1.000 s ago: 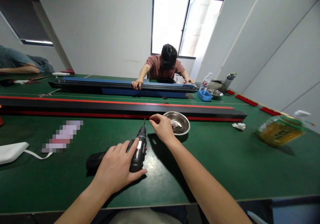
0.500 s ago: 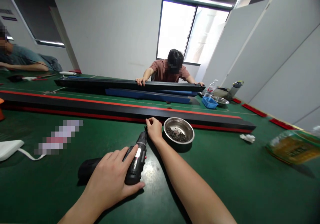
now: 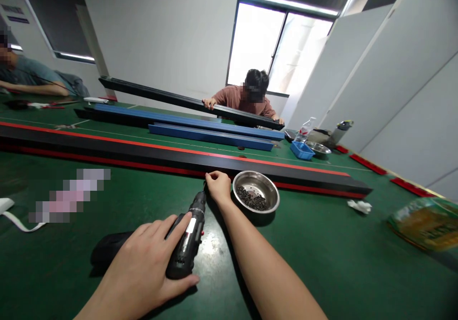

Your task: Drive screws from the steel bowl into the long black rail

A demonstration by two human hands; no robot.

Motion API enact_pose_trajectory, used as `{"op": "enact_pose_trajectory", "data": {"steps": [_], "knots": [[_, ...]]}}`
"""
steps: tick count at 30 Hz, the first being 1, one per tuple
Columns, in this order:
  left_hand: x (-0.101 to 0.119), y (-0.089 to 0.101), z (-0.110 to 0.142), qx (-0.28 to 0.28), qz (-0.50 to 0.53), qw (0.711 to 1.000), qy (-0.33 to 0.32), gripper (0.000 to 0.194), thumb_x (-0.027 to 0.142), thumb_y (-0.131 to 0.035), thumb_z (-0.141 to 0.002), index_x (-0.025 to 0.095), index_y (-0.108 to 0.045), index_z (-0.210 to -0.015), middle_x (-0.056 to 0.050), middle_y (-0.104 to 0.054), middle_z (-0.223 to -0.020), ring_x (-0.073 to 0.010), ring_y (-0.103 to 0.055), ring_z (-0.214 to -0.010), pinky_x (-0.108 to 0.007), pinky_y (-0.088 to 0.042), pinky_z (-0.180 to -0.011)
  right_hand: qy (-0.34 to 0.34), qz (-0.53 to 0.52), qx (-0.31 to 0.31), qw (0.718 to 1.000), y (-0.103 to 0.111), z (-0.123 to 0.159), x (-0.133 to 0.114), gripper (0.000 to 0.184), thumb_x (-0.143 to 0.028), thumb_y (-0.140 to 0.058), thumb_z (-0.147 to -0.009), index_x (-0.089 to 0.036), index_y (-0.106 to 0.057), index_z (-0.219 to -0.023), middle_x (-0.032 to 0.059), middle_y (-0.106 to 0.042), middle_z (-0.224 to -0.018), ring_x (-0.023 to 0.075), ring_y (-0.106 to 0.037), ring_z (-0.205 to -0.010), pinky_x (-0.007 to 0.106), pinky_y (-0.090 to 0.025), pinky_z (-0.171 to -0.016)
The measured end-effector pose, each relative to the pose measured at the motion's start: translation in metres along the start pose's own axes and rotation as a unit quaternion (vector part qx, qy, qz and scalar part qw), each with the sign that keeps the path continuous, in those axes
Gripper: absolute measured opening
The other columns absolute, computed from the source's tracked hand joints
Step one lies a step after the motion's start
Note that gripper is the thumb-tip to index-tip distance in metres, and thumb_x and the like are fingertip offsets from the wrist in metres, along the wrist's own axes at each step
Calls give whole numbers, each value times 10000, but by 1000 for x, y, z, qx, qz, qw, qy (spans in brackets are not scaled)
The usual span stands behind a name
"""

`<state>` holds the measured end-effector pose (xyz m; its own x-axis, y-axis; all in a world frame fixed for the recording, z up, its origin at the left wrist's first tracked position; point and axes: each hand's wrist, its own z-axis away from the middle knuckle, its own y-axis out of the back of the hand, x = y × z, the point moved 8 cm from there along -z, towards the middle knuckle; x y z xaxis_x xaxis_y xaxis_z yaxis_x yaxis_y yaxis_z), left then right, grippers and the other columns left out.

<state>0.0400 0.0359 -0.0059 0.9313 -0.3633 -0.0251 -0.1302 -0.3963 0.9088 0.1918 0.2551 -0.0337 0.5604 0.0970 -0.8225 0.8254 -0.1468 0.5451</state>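
My left hand (image 3: 150,251) is wrapped round a black cordless drill (image 3: 186,248) lying on its side on the green table, its bit pointing away from me. At the bit's tip, my right hand (image 3: 220,186) is closed in a pinch, and whatever sits between the fingertips is too small to make out. Just beyond those fingers runs a long black rail (image 3: 150,155) with red edges. A steel bowl (image 3: 274,201) of small dark pieces, seemingly screws, stands right of my right hand.
Across the table a person (image 3: 232,97) holds up a long black bar (image 3: 153,91) above blue strips (image 3: 211,136). A blue basket (image 3: 302,150) and a clear bottle (image 3: 306,129) stand at the back right. An amber-filled jug (image 3: 425,222) is at the right; crumpled tissue (image 3: 359,206) lies nearer the rail.
My right hand has moved from beside the bowl to the drill's tip. The drill has shifted slightly towards me and left. The person opposite has lifted the black bar's far-left end.
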Motion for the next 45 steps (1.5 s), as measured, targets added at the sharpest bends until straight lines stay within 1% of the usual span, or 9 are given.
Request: {"op": "enact_pose_trajectory", "data": {"steps": [14, 20, 25, 28, 31, 33, 36, 40, 45], "knots": [[1, 0, -1, -3, 0, 1000, -2, 1049, 791, -771, -704, 288, -517, -1588, -127, -741, -1367, -357, -711, -1138, -501, -532, -992, 22, 4, 4, 1000, 5, 4, -6, 268, -290, -619, -966, -193, -862, -907, 79, -844, -948, 200, -778, -876, 235, -524, -820], [3, 3, -3, -18, 0, 1000, -2, 999, 727, -779, -744, 266, -515, -1590, -142, -732, -1374, -356, -708, -1148, -493, -519, -1001, 33, 4, 13, 999, 6, 3, -7, 366, -307, -569, -999, -165, -850, -813, 78, -809, -802, 196, -738, -788, 239, -483, -752], [5, 6, -3, -17, -2, 1000, -3, 982, 718, -772, -752, 261, -522, -1584, -143, -733, -1369, -362, -708, -1149, -488, -512, -1001, 7, -49, 10, 999, 2, -1, 2, 459, -341, -483, -1040, -170, -857, -838, 99, -816, -841, 212, -755, -828, 250, -503, -800], [4, 7, -2, -16, -1, 1000, -6, 984, 720, -771, -752, 259, -520, -1585, -143, -736, -1362, -358, -707, -1148, -485, -510, -1004, -2, -88, 13, 996, 1, -2, 5, 512, -404, -431, -1059, -178, -860, -893, 91, -811, -842, 216, -756, -813, 262, -514, -779], [4, 5, -2, -16, 0, 1000, -6, 993, 723, -776, -748, 259, -520, -1587, -143, -734, -1366, -358, -707, -1151, -483, -512, -1001, 10, -100, 10, 995, 3, 1, 2, 491, -454, -456, -1050, -203, -862, -935, 59, -809, -833, 210, -751, -807, 262, -506, -766], [3, 4, -3, -17, 0, 1000, -3, 999, 728, -779, -744, 260, -521, -1588, -143, -733, -1371, -360, -706, -1153, -486, -512, -1003, 22, -84, 4, 996, 4, 3, -2, 469, -463, -491, -1040, -210, -863, -907, 54, -811, -831, 208, -752, -819, 258, -497, -778], [3, 2, -3, -23, -3, 1000, -5, 1026, 763, -784, -723, 263, -535, -1583, -144, -738, -1367, -363, -709, -1140, -488, -515, -994, 27, -62, 8, 998, 5, 5, -5, 452, -429, -512, -1036, -198, -861, -865, 71, -821, -855, 211, -759, -850, 255, -492, -802], [2, -1, -6, -47, -9, 999, -1, 1070, 806, -787, -694, 266, -542, -1585, -147, -738, -1378, -369, -707, -1143, -482, -518, -979, 5, -67, 46, 997, 9, 3, 0, 448, -365, -463, -1050, -183, -856, -936, 95, -833, -936, 218, -767, -898, 252, -504, -834], [1, -2, -15, -81, 0, 997, 11, 1043, 780, -762, -756, 276, -482, -1625, -141, -718, -1421, -348, -683, -1179, -465, -505, -988, 2, -72, 56, 996, 9, 2, 4, 431, -335, -444, -1044, -187, -841, -968, 93, -833, -969, 220, -763, -888, 253, -506, -801]]}}
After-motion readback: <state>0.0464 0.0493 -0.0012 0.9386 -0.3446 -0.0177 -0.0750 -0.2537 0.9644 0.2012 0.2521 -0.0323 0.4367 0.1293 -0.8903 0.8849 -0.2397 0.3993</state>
